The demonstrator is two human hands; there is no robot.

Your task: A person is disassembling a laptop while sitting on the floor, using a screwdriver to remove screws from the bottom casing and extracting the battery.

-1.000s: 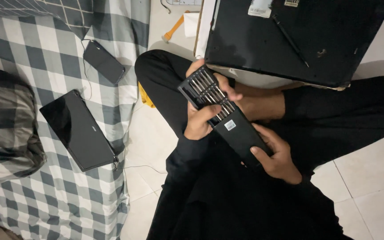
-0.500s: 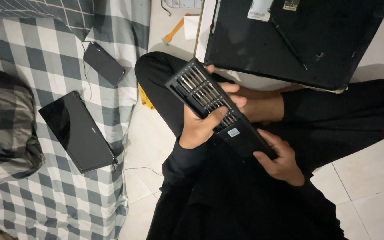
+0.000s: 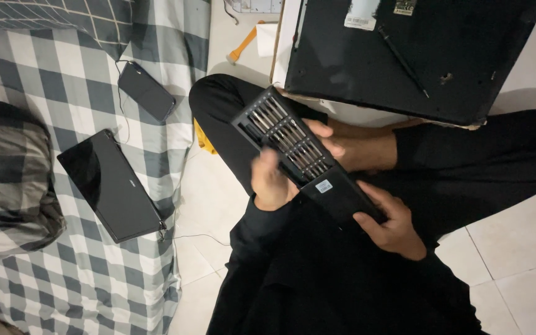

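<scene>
Over the lap, a black bit case (image 3: 308, 162) lies slid open w/ rows of metal bits (image 3: 286, 138) in its tray. Left hand (image 3: 274, 180) grips the tray's side, fingers wrapped round it; right hand (image 3: 392, 223) clasps the sleeve end.

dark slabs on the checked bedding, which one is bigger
The tablet, lying lower on the bedding; the smartphone above it is clearly smaller, with a thin cable beside it.

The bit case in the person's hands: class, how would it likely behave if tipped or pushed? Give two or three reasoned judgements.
The bit case looks rigid: it spans between the left hand and right hand without sagging. Its tray is slid out and the metal bits lie exposed, so tilting it might spill them. Being long, flat and flat-sided, it would probably slide rather than roll.
</scene>
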